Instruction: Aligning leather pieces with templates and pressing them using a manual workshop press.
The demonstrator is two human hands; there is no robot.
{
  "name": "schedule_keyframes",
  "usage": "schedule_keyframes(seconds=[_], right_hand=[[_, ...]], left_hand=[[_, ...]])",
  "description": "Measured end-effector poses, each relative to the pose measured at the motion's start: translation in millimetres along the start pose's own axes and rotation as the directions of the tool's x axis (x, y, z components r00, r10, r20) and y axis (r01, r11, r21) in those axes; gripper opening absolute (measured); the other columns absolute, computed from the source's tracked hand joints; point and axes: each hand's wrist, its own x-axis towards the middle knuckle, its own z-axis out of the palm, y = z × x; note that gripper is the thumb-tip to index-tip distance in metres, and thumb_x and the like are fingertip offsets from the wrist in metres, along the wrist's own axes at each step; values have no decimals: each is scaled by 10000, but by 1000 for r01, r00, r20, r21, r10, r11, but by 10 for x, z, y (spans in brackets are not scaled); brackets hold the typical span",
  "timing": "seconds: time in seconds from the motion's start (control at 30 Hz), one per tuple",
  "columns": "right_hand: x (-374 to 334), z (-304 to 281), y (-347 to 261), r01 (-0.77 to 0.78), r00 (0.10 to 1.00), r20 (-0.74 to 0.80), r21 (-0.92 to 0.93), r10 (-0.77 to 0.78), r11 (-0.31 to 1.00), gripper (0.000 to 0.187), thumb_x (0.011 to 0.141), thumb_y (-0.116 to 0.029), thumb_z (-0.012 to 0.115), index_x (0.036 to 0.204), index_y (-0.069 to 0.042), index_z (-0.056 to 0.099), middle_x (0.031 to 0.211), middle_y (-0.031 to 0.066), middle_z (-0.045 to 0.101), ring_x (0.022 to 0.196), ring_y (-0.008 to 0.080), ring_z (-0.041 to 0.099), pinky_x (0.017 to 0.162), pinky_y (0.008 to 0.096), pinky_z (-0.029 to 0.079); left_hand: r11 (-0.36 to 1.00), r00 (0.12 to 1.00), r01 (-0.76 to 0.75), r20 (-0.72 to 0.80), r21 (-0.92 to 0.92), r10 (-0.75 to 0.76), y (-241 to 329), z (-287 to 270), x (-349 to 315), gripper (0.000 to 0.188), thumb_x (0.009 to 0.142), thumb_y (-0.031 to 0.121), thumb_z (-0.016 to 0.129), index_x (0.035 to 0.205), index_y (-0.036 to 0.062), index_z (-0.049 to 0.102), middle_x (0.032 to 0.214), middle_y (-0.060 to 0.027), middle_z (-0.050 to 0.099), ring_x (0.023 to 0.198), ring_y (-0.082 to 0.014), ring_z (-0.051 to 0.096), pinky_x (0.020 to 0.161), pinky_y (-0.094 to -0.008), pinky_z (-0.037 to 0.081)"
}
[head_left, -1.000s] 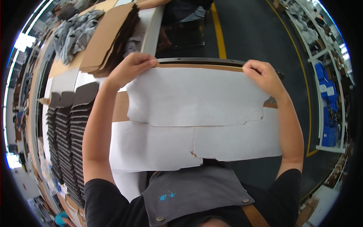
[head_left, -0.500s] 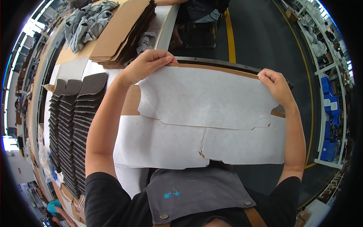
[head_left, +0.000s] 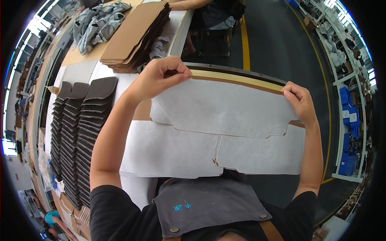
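Note:
A white panel with a brown far edge [head_left: 225, 106] lies across two other white panels, the left panel [head_left: 169, 150] and the right panel [head_left: 261, 152]. My left hand [head_left: 161, 78] pinches its far left corner between thumb and fingers. At the far right corner, my right hand [head_left: 299, 102] has it in a similar pinch. A pale yellow strip [head_left: 237, 79] runs between my hands along the brown edge; whether it belongs to the panel I cannot tell. Beyond it is a dark metal rail [head_left: 229, 69].
Overlapping rows of dark grey padded pieces [head_left: 96, 116] lie to the left. Farther back stand a stack of brown sheets [head_left: 136, 32] and a heap of grey cloth [head_left: 96, 26]. Another person's arm [head_left: 191, 5] reaches in at the top. Blue bins [head_left: 350, 116] sit on a right-hand rack.
The far edge of the panel has come slightly toward me, both hands with it. The pale yellow strip now shows along that edge. Both hands keep their pinch.

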Motion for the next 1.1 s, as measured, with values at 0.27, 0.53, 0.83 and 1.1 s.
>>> schedule_keyframes(seconds=[0.27,0.53,0.83,1.1], right_hand=[[-189,-39,-240,76,997,-29,-19,-77,997,46,832,-28,606,816,14,593,755,9,511,677,77,432,612,225,333],[-410,-58,-583,147,979,-132,-69,-155,987,34,801,-3,638,790,11,609,725,24,527,678,92,460,618,223,354],[-650,-57,-1056,378,777,-242,-560,-581,738,178,680,73,773,802,-19,682,748,63,604,645,162,529,568,283,427],[-1544,40,-1032,344,649,58,-912,-759,224,287,679,-49,788,948,-109,708,941,-26,620,851,182,529,696,377,430]], left_hand=[[985,985,-171,22,22,171,211,5,-204,106,943,68,614,911,-23,656,879,6,533,760,-46,470,654,-201,384],[930,939,-335,-29,147,343,545,64,-398,78,824,33,716,871,-15,678,799,-19,549,738,-106,506,627,-237,383],[699,724,-514,-187,496,664,700,131,-507,145,686,7,804,803,21,719,749,-42,579,680,-178,534,598,-287,427],[123,356,-589,120,799,927,767,471,-853,236,604,52,810,818,33,710,798,-31,610,741,-207,582,606,-343,440]])
